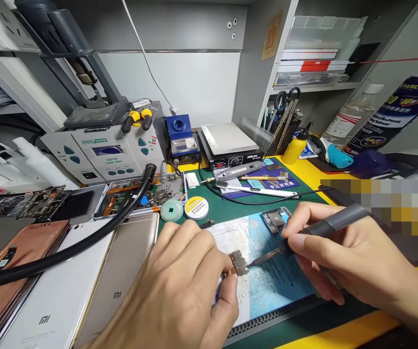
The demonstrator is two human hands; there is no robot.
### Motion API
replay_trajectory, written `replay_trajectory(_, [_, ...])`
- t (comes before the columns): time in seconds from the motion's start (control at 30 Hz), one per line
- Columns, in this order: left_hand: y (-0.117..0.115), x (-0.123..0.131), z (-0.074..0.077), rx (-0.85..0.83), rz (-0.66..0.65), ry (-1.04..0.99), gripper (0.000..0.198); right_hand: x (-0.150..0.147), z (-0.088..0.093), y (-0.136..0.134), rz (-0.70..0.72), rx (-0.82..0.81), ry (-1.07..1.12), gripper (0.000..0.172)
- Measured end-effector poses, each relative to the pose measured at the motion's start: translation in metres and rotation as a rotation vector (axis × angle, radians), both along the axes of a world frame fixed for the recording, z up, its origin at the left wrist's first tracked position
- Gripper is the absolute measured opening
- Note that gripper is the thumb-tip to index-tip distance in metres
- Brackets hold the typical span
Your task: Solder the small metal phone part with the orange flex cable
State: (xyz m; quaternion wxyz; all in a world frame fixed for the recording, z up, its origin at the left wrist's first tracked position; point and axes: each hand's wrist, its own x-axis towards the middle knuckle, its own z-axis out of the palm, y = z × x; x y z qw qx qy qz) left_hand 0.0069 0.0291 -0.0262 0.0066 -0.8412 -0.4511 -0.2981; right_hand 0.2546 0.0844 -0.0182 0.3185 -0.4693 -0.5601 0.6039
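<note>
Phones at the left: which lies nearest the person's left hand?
The gold phone, beside the left hand; the white phone and the copper phone lie farther left.

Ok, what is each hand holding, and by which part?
The left hand pinches the small metal part by its left end; the right hand grips the soldering tool by its grey handle, just behind the tip.

Bright, even light from overhead, so shadows on the table are soft and faint. Slight sheen on the gold phone back. Wide lens bends the shelves at the edges and blows up the left hand. Pixelated block at right; everything else is pretty sharp.
</note>
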Motion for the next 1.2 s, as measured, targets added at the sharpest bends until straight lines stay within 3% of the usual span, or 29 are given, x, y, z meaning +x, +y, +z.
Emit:
replay_trajectory(0.2, [-0.001, 0.002, 0.005, 0.005, -0.01, -0.004, 0.017, 0.0, 0.002, -0.002, -0.016, 0.024, -0.044, 0.019])
replay_trajectory(0.53, [-0.001, 0.0, 0.001, 0.043, -0.018, -0.03, 0.017, -0.018, 0.02, -0.013, -0.123, 0.008, -0.143, 0.025])
replay_trajectory(0.7, [-0.002, 0.0, 0.005, -0.027, 0.003, 0.001, 0.011, -0.018, 0.02, -0.012, -0.141, 0.015, -0.165, 0.027])
replay_trajectory(0.93, [0.001, 0.0, -0.002, 0.049, -0.025, -0.068, 0.014, -0.02, 0.021, -0.013, -0.143, 0.021, -0.159, 0.029])
replay_trajectory(1.07, [0.002, 0.002, -0.001, -0.003, 0.0, -0.038, 0.014, -0.018, 0.019, -0.012, -0.139, 0.032, -0.17, 0.028])
replay_trajectory(1.2, [0.0, 0.002, -0.001, 0.04, -0.012, -0.053, 0.014, -0.01, 0.012, -0.008, -0.058, 0.038, -0.13, 0.025])
